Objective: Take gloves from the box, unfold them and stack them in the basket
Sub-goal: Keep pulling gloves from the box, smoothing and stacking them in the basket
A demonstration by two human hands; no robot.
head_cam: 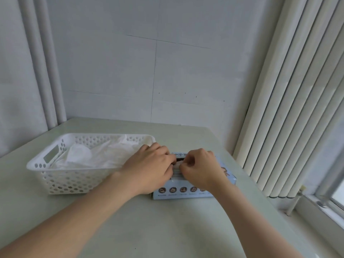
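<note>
A light blue glove box lies flat on the table, just right of a white perforated basket. Several clear plastic gloves lie loosely spread in the basket. My left hand rests on the box's left part, its fingers at the slot in the top. My right hand has its fingers curled and pinches a bit of folded glove at the slot. Both hands hide most of the box top.
The pale green table meets a white wall at the back. A white ribbed radiator stands at the right, with a window sill below it. A grey curtain hangs at the left.
</note>
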